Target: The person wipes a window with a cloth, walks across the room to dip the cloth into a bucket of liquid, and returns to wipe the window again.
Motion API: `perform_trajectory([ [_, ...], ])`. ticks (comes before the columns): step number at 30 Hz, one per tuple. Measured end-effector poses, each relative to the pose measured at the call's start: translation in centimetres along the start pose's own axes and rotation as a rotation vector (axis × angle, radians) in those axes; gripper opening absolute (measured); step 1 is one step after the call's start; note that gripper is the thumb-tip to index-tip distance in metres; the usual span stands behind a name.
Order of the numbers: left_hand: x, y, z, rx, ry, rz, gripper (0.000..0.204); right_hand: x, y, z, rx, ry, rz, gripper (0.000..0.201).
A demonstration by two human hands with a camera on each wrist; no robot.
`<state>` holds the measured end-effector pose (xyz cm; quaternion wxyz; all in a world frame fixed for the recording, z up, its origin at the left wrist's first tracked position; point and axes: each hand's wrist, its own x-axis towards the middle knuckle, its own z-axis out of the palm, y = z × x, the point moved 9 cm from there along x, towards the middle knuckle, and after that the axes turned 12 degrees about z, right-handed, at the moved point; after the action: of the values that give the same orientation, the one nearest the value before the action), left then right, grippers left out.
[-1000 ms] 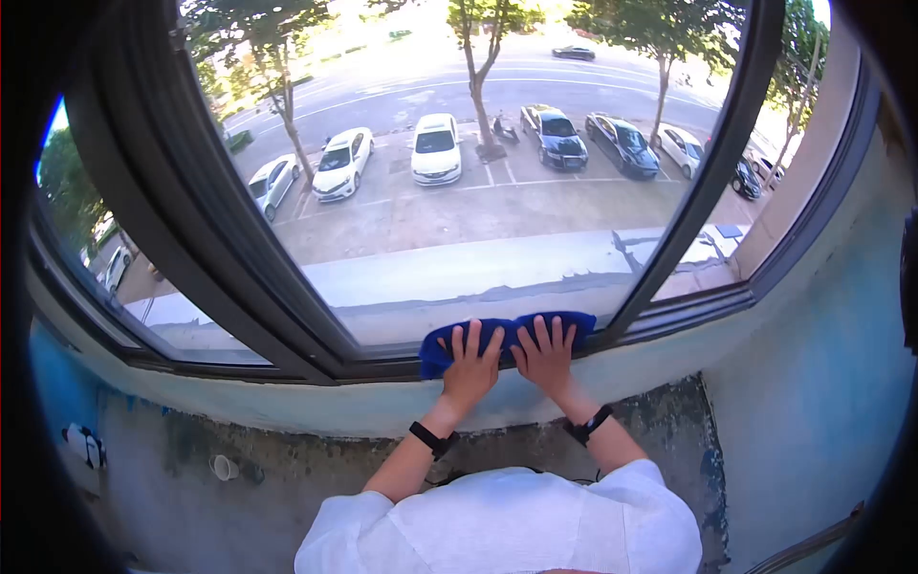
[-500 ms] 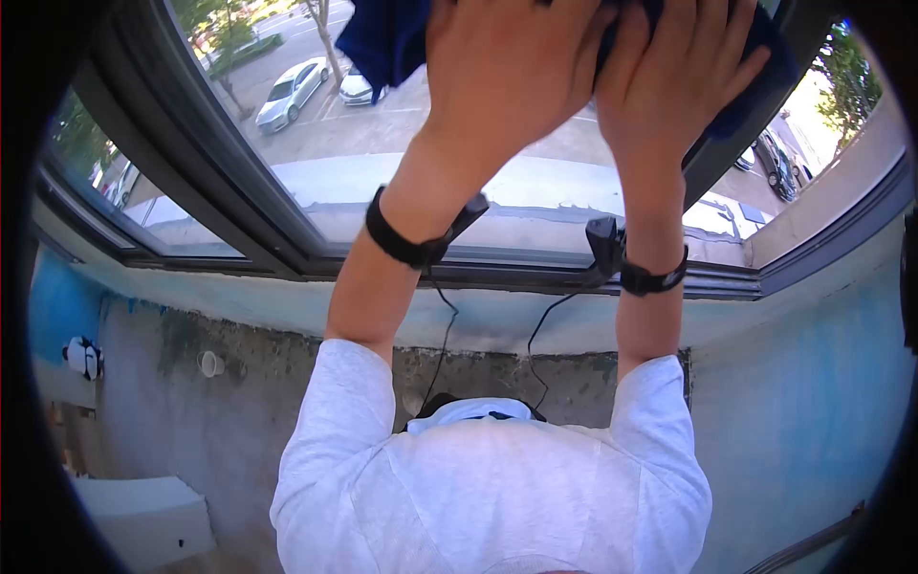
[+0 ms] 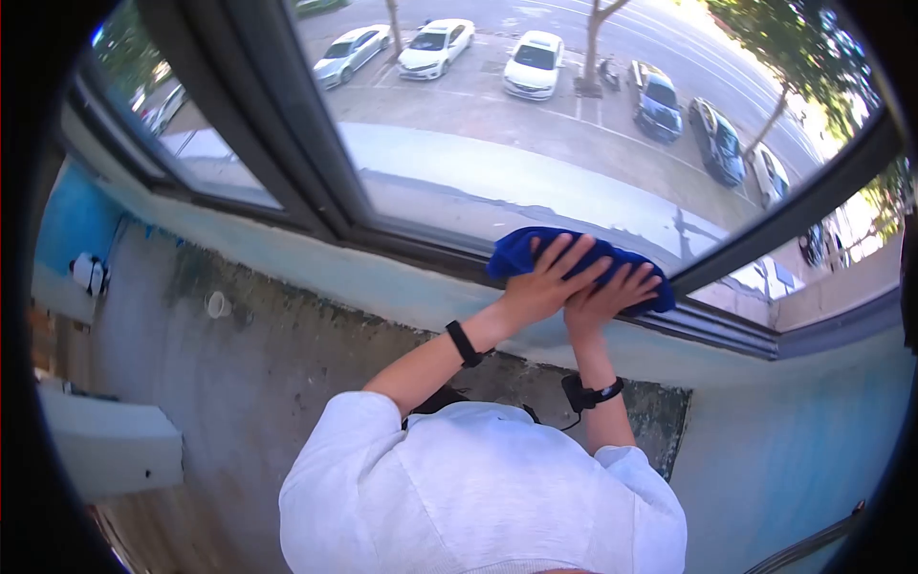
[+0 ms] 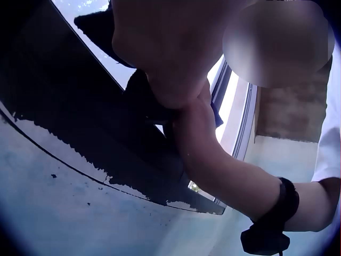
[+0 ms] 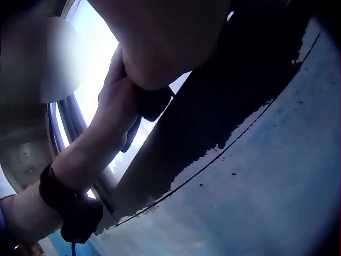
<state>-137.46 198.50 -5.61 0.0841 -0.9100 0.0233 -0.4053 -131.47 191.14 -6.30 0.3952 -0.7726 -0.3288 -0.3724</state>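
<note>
A bunched blue cloth (image 3: 511,254) lies against the bottom of the window pane (image 3: 449,196), along the dark lower frame (image 3: 411,247). My left hand (image 3: 545,285) rests on its left part with fingers extended and spread. Beside it, my right hand (image 3: 602,304) presses on the right part, its fingers also spread and pointing up to the right. Both hands lie close together. Seen from below in the left wrist view, the left hand (image 4: 165,53) is dark and its fingers are hidden. The right wrist view likewise hides the fingertips of the right hand (image 5: 165,45).
A dark upright frame (image 3: 798,201) borders the pane at right, and another thick one (image 3: 258,115) stands at left. Below the window runs a pale blue wall (image 3: 421,297). A white cup (image 3: 218,305) is on the floor at left. Outside are several parked cars (image 3: 534,65).
Half a second ago both hands and the cloth were high on the pane; now they are down at its lower edge again. The head view has turned and tilted.
</note>
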Motion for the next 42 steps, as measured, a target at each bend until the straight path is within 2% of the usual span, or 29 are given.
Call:
perform_trajectory([
  [2, 0.5, -1.4, -2.1, 0.006, 0.028, 0.008, 0.054, 1.2, -1.6, -0.5, 0.027, 0.067, 0.086, 0.061],
  [6, -1.4, -6.6, -6.7, 0.037, 0.105, -0.048, 0.054, 1.7, -8.1, 1.6, 0.078, 0.076, 0.055, 0.063],
  [10, -4.7, -14.1, -13.3, 0.163, 0.083, -0.12, 0.049, 1.3, -17.2, 5.4, 0.193, 0.08, 0.006, 0.064],
  [14, -8.3, -20.8, -19.4, 0.249, 0.074, -0.259, 0.043, 0.2, -26.3, 9.7, 0.269, 0.043, -0.031, 0.06],
  [16, -11.2, -23.4, -20.3, 0.26, 0.07, -0.274, 0.043, -1.2, -30.1, 11.9, 0.281, -0.059, -0.091, 0.059],
  [18, -14.4, -24.6, -20.2, 0.223, 0.223, -0.228, 0.045, -2.7, -31.5, 13.3, 0.367, -0.08, -0.07, 0.056],
  [19, -15.6, -24.9, -19.5, 0.199, 0.222, -0.212, 0.045, -2.9, -31.6, 13.1, 0.345, -0.071, -0.055, 0.056],
  [21, -17.2, -25.0, -18.3, 0.149, 0.256, -0.258, 0.052, -3.2, -32.5, 13.1, 0.259, -0.152, -0.189, 0.053],
  [22, -16.6, -24.3, -17.7, 0.121, 0.257, -0.245, 0.052, -2.9, -31.7, 12.9, 0.232, -0.147, -0.175, 0.053],
  [24, -15.2, -23.5, -17.3, 0.138, 0.301, -0.335, 0.058, -2.5, -30.9, 12.0, 0.183, -0.139, -0.307, 0.051],
  [25, -14.1, -22.7, -16.7, 0.081, 0.336, -0.33, 0.059, -1.9, -29.6, 11.2, 0.164, -0.104, -0.309, 0.051],
  [29, -8.8, -17.6, -11.9, 0.034, 0.405, -0.199, 0.058, 0.1, -20.6, 7.8, 0.069, 0.036, -0.22, 0.054],
  [31, -5.9, -13.1, -8.7, 0.068, 0.328, -0.082, 0.06, 0.9, -14.6, 5.4, 0.061, 0.07, -0.161, 0.058],
  [33, -2.8, -7.6, -5.2, 0.202, 0.24, 0.056, 0.052, 1.9, -8.4, 2.4, 0.094, 0.085, -0.086, 0.062],
  [35, 1.4, -2.3, -4.1, 0.262, 0.26, 0.155, 0.047, 2.3, -3.2, -0.7, 0.034, 0.186, 0.032, 0.065],
  [36, 3.1, -0.1, -3.6, 0.287, 0.285, 0.188, 0.047, 2.7, -3.2, -1.3, 0.049, 0.176, 0.008, 0.065],
  [37, 4.0, 1.0, -3.5, 0.304, 0.29, 0.166, 0.047, 3.1, -3.8, -1.7, -0.357, 0.212, -0.016, 0.067],
  [38, 4.8, 2.4, -3.3, 0.24, 0.272, 0.22, 0.048, 3.4, -4.0, -1.7, -0.762, 0.256, -0.036, 0.069],
  [39, 5.2, 3.2, -3.1, 0.175, 0.253, 0.278, 0.051, 2.5, -3.2, -1.6, -0.749, 0.261, -0.05, 0.069],
  [40, 4.9, 2.9, -3.1, 0.187, 0.253, 0.272, 0.051, 1.5, -1.4, -1.0, -0.723, 0.206, 0.018, 0.071],
  [41, 4.3, 2.8, -2.3, 0.132, 0.164, 0.343, 0.055, 0.5, 0.3, -0.1, -0.7, 0.149, 0.091, 0.073],
  [42, 3.6, 2.5, -2.1, 0.073, 0.073, 0.413, 0.059, 0.5, -1.0, 0.5, -0.695, 0.147, 0.091, 0.073],
])
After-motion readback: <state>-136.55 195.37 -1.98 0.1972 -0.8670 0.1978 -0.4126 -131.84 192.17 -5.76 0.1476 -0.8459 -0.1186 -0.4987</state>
